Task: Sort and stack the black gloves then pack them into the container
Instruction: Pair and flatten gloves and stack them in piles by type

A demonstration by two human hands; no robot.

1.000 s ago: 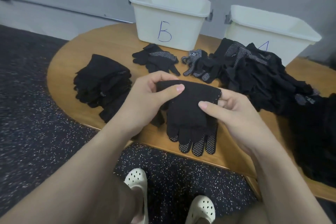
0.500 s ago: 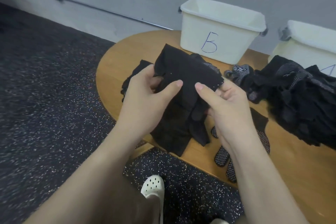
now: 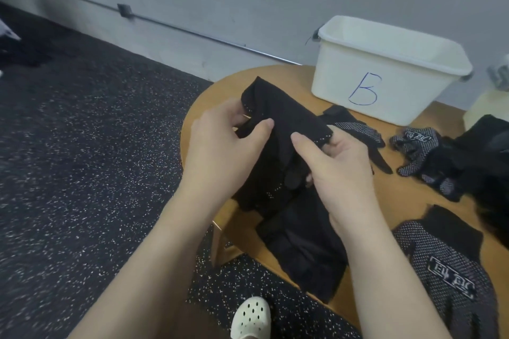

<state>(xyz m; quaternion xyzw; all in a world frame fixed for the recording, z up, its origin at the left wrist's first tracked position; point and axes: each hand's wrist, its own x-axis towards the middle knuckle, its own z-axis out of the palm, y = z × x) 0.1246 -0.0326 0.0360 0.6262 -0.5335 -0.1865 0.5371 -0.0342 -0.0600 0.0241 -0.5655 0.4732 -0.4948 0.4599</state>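
A black glove (image 3: pixel 283 118) is held up over the left end of the wooden table (image 3: pixel 407 195). My left hand (image 3: pixel 223 146) pinches its left cuff edge and my right hand (image 3: pixel 338 162) pinches its right edge, thumbs on top. Below my hands lies a stack of black gloves (image 3: pixel 305 245) at the table's front edge. A white container marked B (image 3: pixel 385 71) stands at the back. A dotted glove (image 3: pixel 451 264) lies palm up at the front right. Loose gloves (image 3: pixel 424 154) lie in a pile at the right.
A second pale container (image 3: pixel 484 107) is cut off at the right edge. Dark speckled floor (image 3: pixel 82 173) spreads to the left. A white clog (image 3: pixel 250 316) shows under the table edge. A grey wall with a thin pipe (image 3: pixel 192 33) runs behind.
Both hands have carried the glove leftward over the stack at the table's left end. The view has swung left, so container B now sits at the right and the other container is nearly out of frame.
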